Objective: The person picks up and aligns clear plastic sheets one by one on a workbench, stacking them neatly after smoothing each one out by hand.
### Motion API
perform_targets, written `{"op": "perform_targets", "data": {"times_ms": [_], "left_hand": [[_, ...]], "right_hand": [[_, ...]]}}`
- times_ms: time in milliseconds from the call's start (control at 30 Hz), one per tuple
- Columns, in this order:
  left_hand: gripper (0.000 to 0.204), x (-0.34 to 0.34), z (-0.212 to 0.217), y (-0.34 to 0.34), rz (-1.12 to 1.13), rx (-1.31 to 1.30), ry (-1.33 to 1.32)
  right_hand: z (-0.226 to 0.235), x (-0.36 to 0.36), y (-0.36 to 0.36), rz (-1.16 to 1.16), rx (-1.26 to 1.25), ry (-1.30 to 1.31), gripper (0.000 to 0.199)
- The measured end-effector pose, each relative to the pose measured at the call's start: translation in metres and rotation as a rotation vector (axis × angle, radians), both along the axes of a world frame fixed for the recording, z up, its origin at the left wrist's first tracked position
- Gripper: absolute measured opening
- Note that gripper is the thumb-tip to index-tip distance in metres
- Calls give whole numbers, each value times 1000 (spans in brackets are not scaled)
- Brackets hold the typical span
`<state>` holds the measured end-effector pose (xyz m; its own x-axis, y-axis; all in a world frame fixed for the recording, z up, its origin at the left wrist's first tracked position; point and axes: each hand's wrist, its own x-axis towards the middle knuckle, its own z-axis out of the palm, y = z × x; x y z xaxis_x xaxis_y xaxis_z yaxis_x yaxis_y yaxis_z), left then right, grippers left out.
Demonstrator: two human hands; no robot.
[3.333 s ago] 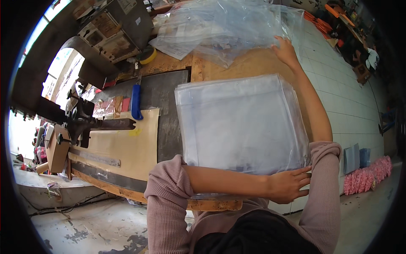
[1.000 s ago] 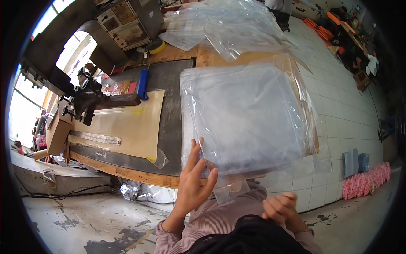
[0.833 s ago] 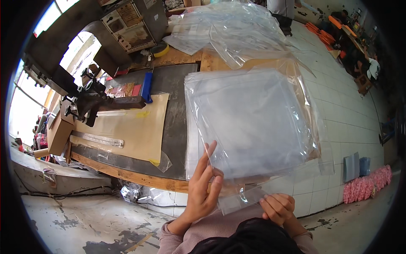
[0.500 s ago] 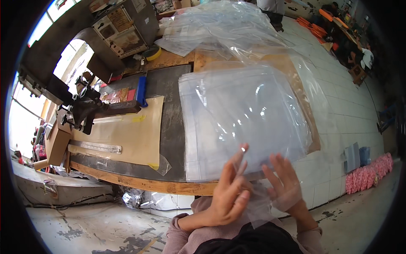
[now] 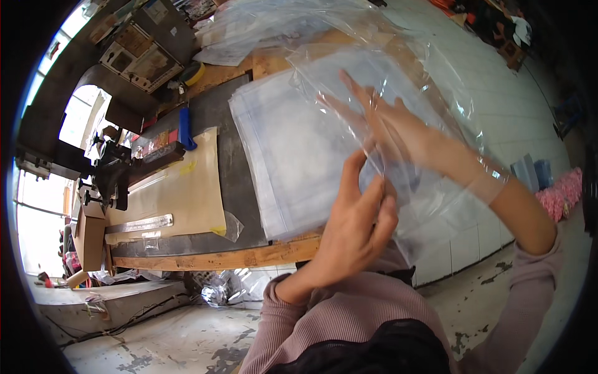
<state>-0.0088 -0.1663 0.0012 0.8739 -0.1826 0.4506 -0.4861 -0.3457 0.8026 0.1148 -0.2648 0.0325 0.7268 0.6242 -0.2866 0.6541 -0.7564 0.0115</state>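
The left hand (image 5: pixel 356 235) pinches a clear sheet (image 5: pixel 430 201); the right hand (image 5: pixel 393 124), spread wide, shows through it above the stack (image 5: pixel 280 149).

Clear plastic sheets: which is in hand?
The loose sheet pinched by the left hand, crossing the right forearm; others lie in the stack or far heap.

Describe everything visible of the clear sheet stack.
The stack is translucent, pale bluish sheets, plastic by their look, roughly rectangular, lying flat on the table with uneven left edges and faint lines along that side. A loose glossy film, pinched by the left hand, overlaps its right part in view. The right hand, blurred, is over it; contact is unclear.
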Motion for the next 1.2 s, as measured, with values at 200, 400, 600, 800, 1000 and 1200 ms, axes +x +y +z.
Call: {"op": "perform_targets", "data": {"times_ms": [200, 400, 600, 800, 1000, 1200], "left_hand": [[10, 12, 15, -2, -124, -85, -8], [12, 12, 28, 31, -31, -84, 64], [24, 20, 25, 99, -59, 46, 282], [40, 82, 0, 143, 404, -213, 440], [27, 142, -5, 155, 379, -73, 441], [23, 159, -20, 146, 503, -168, 84]], "right_hand": [[-63, 94, 4, 300, 422, -661, 51], [-30, 116, 67, -92, 1139, -391, 29], [-76, 129, 102, -94, 1295, 60, 27], [-75, 114, 103, -9, 1443, 529, 22], [-83, 117, 102, 46, 1433, 486, 26], [-96, 109, 110, 85, 1270, 167, 35]]}}
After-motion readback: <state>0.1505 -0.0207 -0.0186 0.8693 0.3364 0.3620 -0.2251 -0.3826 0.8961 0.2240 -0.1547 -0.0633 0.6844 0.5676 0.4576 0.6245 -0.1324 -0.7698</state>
